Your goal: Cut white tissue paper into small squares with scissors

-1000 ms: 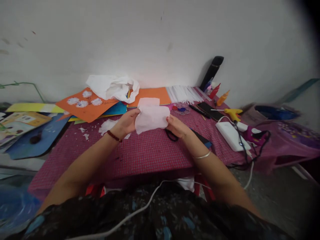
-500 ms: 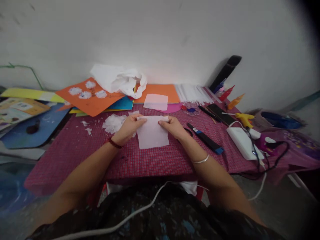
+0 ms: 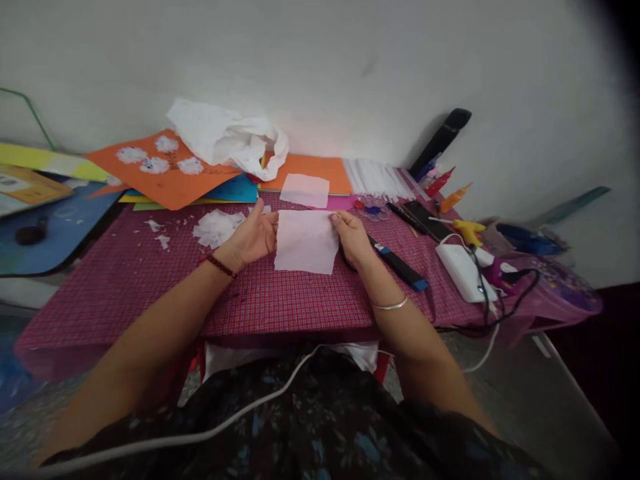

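A thin square of white tissue paper [image 3: 305,243] is held up above the checked tablecloth, its edges slightly uneven. My right hand [image 3: 354,237] pinches its upper right corner between thumb and fingers. At the left edge, my left hand [image 3: 253,239] has its thumb raised apart, and its fingertips reach the paper without a visible grip. Behind my left hand lies a pile of crumpled white tissue pieces [image 3: 213,228]. Another pale tissue square [image 3: 305,189] rests farther back, partly over orange sheets [image 3: 325,167].
An orange card with white puffs [image 3: 170,177] and bunched white tissue [image 3: 225,130] lie at the back left. To the right are a blue-and-black cutter [image 3: 403,268], a yellow glue gun [image 3: 469,232], a white power bank [image 3: 465,270] with cables, and glue tubes [image 3: 456,198].
My left hand has let go of the paper's top edge, its thumb lifting away to the left. My right hand keeps hold of the corner. The view has shifted slightly.
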A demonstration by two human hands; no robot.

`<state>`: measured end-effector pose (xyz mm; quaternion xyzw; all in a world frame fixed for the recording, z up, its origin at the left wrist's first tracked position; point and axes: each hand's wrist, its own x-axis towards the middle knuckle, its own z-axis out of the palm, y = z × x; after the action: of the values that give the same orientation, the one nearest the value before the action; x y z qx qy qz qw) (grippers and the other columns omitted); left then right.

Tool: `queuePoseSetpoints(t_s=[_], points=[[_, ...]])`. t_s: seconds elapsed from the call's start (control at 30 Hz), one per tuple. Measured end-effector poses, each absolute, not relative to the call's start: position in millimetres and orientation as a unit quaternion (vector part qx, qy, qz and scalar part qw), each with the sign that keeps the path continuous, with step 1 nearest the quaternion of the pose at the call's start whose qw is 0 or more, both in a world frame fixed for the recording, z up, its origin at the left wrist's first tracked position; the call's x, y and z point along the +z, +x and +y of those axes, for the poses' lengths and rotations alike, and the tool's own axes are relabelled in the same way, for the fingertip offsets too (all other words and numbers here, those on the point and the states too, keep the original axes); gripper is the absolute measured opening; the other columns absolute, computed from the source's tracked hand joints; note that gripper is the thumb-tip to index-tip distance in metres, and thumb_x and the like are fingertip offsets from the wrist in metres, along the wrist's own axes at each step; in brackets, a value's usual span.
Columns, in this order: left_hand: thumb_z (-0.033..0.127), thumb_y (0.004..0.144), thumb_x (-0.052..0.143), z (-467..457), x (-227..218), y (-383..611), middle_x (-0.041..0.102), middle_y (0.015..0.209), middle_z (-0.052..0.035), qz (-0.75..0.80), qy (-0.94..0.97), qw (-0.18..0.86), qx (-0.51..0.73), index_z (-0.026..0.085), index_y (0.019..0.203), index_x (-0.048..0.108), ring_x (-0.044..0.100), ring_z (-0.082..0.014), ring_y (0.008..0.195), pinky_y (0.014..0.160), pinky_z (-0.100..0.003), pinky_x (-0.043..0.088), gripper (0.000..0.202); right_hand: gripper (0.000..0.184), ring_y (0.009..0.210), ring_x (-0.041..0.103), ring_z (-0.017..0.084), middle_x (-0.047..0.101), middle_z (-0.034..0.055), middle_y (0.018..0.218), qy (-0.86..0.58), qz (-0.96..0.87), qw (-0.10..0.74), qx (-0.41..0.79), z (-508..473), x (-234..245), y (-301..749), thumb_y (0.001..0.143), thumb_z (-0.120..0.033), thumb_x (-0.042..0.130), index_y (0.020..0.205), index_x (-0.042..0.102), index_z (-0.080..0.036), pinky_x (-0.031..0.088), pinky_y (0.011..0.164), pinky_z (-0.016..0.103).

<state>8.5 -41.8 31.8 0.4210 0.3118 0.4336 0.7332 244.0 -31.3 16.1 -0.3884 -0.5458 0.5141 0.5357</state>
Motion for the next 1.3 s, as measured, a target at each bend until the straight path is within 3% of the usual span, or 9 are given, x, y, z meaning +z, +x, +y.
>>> queuePoseSetpoints(t_s=[0.1, 0.27, 0.43, 0.67, 0.77, 0.83, 0.97, 1.13, 1.3], points=[[0.053, 0.089, 0.058, -45.7, 25.8, 10.8, 0.076, 0.093, -0.0125, 0.313, 0.409, 0.75, 0.416, 0.012, 0.105, 0.07, 0.071, -0.0279, 0.098, 0.082, -0.038, 0.055, 0.045, 0.035, 0.053, 0.044, 0.009, 0.055, -0.0056, 0.061, -0.378, -0.543, 0.53, 0.53, -31.3, 15.3, 243.6, 0.077, -0.054, 0.072, 0.076, 0.063, -0.021, 0.033, 0.051, 0.022], [0.024, 0.081, 0.073, -48.3, 10.7, 19.9, 0.078, 0.091, -0.0125, 0.374, 0.419, 0.719, 0.409, 0.011, 0.105, 0.072, 0.073, -0.0246, 0.09, 0.083, -0.037, 0.058, 0.027, 0.043, 0.059, 0.053, 0.012, 0.064, -0.0035, 0.067, -0.37, -0.549, 0.482, 0.573, -34.9, 14.3, 239.1, 0.07, -0.062, 0.075, 0.077, 0.065, -0.021, 0.042, 0.056, 0.023], [0.028, 0.093, 0.056, -36.4, 13.8, 16.8, 0.077, 0.1, -0.0137, 0.376, 0.313, 0.716, 0.498, 0.011, 0.11, 0.069, 0.073, -0.0232, 0.092, 0.084, -0.036, 0.059, 0.027, 0.054, 0.075, 0.065, 0.018, 0.074, 0.0022, 0.084, -0.344, -0.553, 0.417, 0.633, -38.0, 12.3, 235.2, 0.065, -0.069, 0.075, 0.087, 0.07, -0.02, 0.053, 0.072, 0.03], [0.027, 0.093, 0.053, -36.7, 27.7, 17.3, 0.077, 0.103, -0.0114, 0.369, 0.288, 0.677, 0.567, 0.014, 0.114, 0.065, 0.071, -0.0243, 0.101, 0.088, -0.037, 0.058, 0.028, 0.041, 0.053, 0.055, 0.011, 0.065, -0.0031, 0.061, -0.371, -0.558, 0.444, 0.594, -30.6, 5.5, 234.3, 0.062, -0.054, 0.081, 0.072, 0.065, -0.018, 0.045, 0.051, 0.024], [0.03, 0.09, 0.056, -41.1, 35.1, 6.2, 0.077, 0.1, -0.0109, 0.344, 0.326, 0.705, 0.527, 0.015, 0.116, 0.066, 0.07, -0.026, 0.105, 0.089, -0.038, 0.057, 0.032, 0.034, 0.049, 0.05, 0.009, 0.062, -0.0048, 0.058, -0.38, -0.56, 0.458, 0.577, -29.6, 7.1, 238.1, 0.066, -0.049, 0.079, 0.07, 0.063, -0.019, 0.042, 0.05, 0.023], [0.045, 0.089, 0.057, -41.7, 38.1, -5.8, 0.077, 0.1, -0.0129, 0.328, 0.362, 0.73, 0.478, 0.014, 0.116, 0.067, 0.071, -0.0285, 0.105, 0.085, -0.039, 0.058, 0.041, 0.029, 0.051, 0.051, 0.01, 0.063, -0.0041, 0.059, -0.379, -0.571, 0.441, 0.579, -31.9, 10.3, 241.4, 0.066, -0.043, 0.078, 0.07, 0.064, -0.018, 0.042, 0.052, 0.023], [0.064, 0.081, 0.062, -37.0, 31.0, -24.8, 0.077, 0.086, -0.0133, 0.336, 0.424, 0.755, 0.37, 0.015, 0.101, 0.072, 0.074, -0.0294, 0.089, 0.073, -0.037, 0.058, 0.053, 0.02, 0.055, 0.052, 0.011, 0.065, -0.0022, 0.06, -0.366, -0.613, 0.34, 0.612, -39.0, 16.9, 246.4, 0.067, -0.035, 0.077, 0.073, 0.07, -0.017, 0.043, 0.054, 0.024], [0.021, 0.064, 0.085, -33.9, 16.5, -20.5, 0.077, 0.079, -0.0123, 0.362, 0.471, 0.746, 0.301, 0.013, 0.09, 0.074, 0.072, -0.0227, 0.067, 0.065, -0.033, 0.057, 0.029, 0.025, 0.056, 0.054, 0.011, 0.066, -0.0016, 0.062, -0.374, -0.604, 0.321, 0.626, -40.7, 15.6, 247.0, 0.065, -0.037, 0.081, 0.076, 0.071, -0.016, 0.043, 0.055, 0.024], [0.016, 0.073, 0.078, -36.6, 17.0, -6.2, 0.078, 0.086, -0.0123, 0.376, 0.456, 0.717, 0.37, 0.013, 0.096, 0.074, 0.071, -0.0201, 0.068, 0.066, -0.033, 0.058, 0.023, 0.049, 0.069, 0.064, 0.016, 0.073, 0.0013, 0.079, -0.374, -0.511, 0.423, 0.648, -38.1, 10.9, 242.1, 0.062, -0.062, 0.08, 0.085, 0.067, -0.021, 0.053, 0.07, 0.031]])
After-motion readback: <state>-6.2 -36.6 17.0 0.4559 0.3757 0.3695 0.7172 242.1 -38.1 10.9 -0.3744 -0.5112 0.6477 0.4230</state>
